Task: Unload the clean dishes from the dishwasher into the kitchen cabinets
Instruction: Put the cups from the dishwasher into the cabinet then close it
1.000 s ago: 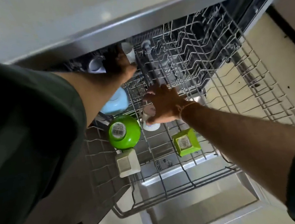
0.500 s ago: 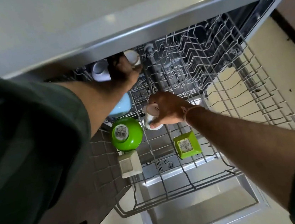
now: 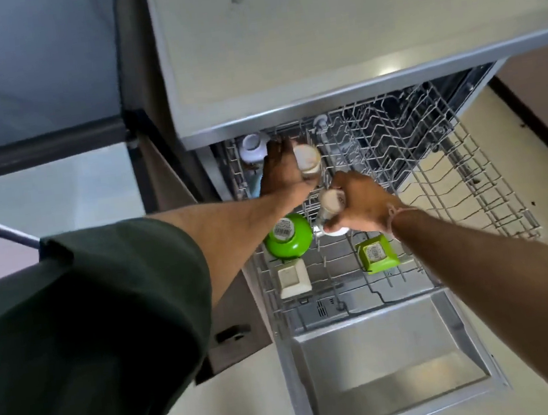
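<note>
A white barcode sticker is seen on the upturned base of the round green bowl (image 3: 288, 240); its digits are too small to be read. A second printed label is stuck on the base of the square green bowl (image 3: 376, 253), and its writing is too blurred to be read.

The grey wire rack (image 3: 470, 190) is drawn out over the lowered door (image 3: 388, 365), below the edge of the pale surface (image 3: 313, 30). At 11 o'clock in the rack, the left hand (image 3: 280, 172) is curled round a cream cup (image 3: 308, 160), whose round end is turned toward the camera. Near the rack's middle, a second cup (image 3: 330, 202), also cream and tilted, is gripped by the right hand (image 3: 360, 207), with the fingers wrapped fully round it.

The round green bowl is found just beside the right hand, at its 8 o'clock, and the square green bowl at its 6 o'clock. A white square dish (image 3: 293, 278) is set upside down at 6 o'clock from the round bowl. A white cup (image 3: 253, 146) is lodged in the rear corner, at 10 o'clock from the left hand.
</note>
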Tool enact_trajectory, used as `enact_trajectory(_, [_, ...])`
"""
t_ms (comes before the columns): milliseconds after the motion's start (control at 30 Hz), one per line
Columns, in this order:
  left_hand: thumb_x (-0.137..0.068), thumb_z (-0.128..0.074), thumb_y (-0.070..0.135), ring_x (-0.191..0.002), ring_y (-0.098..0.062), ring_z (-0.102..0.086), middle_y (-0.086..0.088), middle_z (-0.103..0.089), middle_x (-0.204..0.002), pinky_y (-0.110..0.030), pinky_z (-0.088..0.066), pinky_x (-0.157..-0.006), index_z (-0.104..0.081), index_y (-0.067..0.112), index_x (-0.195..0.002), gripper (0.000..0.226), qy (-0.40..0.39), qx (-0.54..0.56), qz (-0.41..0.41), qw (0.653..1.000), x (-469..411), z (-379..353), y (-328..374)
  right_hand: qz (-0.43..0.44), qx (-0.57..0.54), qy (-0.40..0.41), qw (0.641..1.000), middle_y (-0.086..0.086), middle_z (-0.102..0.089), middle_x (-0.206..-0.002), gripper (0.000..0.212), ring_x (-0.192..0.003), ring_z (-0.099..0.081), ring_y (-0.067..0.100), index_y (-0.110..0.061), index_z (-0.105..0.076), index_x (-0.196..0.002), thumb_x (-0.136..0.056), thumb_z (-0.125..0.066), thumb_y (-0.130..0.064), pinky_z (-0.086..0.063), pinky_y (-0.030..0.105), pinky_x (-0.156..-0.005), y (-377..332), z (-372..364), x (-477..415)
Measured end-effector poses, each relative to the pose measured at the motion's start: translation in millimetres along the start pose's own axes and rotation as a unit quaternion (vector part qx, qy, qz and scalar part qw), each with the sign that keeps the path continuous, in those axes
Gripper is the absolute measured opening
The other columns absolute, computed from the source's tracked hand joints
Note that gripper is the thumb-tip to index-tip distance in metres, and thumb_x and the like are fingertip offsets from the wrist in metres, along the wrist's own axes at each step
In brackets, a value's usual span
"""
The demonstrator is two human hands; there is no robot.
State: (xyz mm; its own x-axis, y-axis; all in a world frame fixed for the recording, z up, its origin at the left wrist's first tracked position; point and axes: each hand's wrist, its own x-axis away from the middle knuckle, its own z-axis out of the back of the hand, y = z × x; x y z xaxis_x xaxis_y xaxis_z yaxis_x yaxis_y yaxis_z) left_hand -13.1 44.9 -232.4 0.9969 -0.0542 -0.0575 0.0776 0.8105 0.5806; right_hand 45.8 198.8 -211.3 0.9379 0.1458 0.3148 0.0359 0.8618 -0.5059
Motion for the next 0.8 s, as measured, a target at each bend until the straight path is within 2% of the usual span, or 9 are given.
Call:
enact_trajectory(67, [-0.068,-0.084,0.036,-0.112,-0.023,-0.051,-0.009,-0.050,-0.126,-0.034,-0.045,-0.092,-0.050,0.013,-0.128,0.072,-0.035,0.031,-0.003,0.999,22,30,7,0.001,0.014,0.017,1.000,0.003,-0.061,-0.099,0.067,-0.085,-0.061,0.022,-0.022,-0.053,-0.100,-0.047,-0.088,-0.043,-0.055,0.043,-0.076,-21,3,20])
enact_trajectory(200, [-0.067,-0.085,0.028,-0.109,-0.025,-0.054,-0.007,-0.047,-0.127,-0.038,-0.049,-0.089,-0.051,0.014,-0.129,0.073,-0.040,0.060,-0.024,0.997,65,80,4,0.006,0.019,0.042,0.999,-0.002,-0.059,-0.098,0.068,-0.087,-0.058,0.019,-0.025,-0.051,-0.096,-0.042,-0.084,-0.051,-0.053,0.043,-0.078,-67,9,60])
enact_trajectory(300, [-0.065,-0.084,0.030,-0.111,-0.025,-0.055,-0.006,-0.044,-0.127,-0.040,-0.050,-0.092,-0.049,0.017,-0.131,0.076,-0.031,0.060,-0.051,0.996,91,124,2,0.007,0.017,0.064,0.998,-0.003,-0.058,-0.099,0.065,-0.087,-0.058,0.019,-0.027,-0.052,-0.096,-0.045,-0.087,-0.046,-0.052,0.044,-0.080,-105,14,89])
enact_trajectory(467, [-0.067,-0.084,0.033,-0.107,-0.019,-0.055,-0.001,-0.043,-0.123,-0.036,-0.050,-0.092,-0.052,0.022,-0.131,0.072,-0.021,0.099,-0.054,0.993,125,200,-8,0.025,0.032,0.102,0.994,0.000,-0.057,-0.096,0.058,-0.082,-0.056,0.018,-0.021,-0.052,-0.092,-0.051,-0.089,-0.038,-0.051,0.038,-0.075,-176,28,129])
enact_trajectory(633, [-0.067,-0.082,0.037,-0.099,-0.017,-0.056,0.001,-0.044,-0.114,-0.034,-0.051,-0.084,-0.056,0.025,-0.122,0.062,0.009,0.112,-0.044,0.993,152,268,-40,0.057,0.043,0.099,0.993,0.000,-0.061,-0.102,0.064,-0.090,-0.059,0.021,-0.022,-0.055,-0.103,-0.051,-0.089,-0.039,-0.052,0.039,-0.083,-250,27,144])
enact_trajectory(700, [-0.066,-0.083,0.039,-0.098,-0.017,-0.056,0.002,-0.045,-0.115,-0.030,-0.050,-0.080,-0.056,0.026,-0.120,0.061,0.026,0.105,-0.027,0.994,160,287,-59,0.066,0.043,0.097,0.992,-0.001,-0.061,-0.099,0.062,-0.086,-0.059,0.020,-0.021,-0.056,-0.098,-0.049,-0.088,-0.041,-0.052,0.037,-0.078,-277,19,142])
enact_trajectory(800, [-0.066,-0.087,0.040,-0.102,-0.016,-0.055,0.001,-0.046,-0.122,-0.025,-0.048,-0.078,-0.053,0.026,-0.127,0.071,0.037,0.089,0.001,0.995,169,304,-97,0.080,0.043,0.084,0.992,0.000,-0.059,-0.096,0.060,-0.084,-0.057,0.021,-0.021,-0.055,-0.093,-0.048,-0.088,-0.042,-0.046,0.032,-0.068,-312,-2,136])
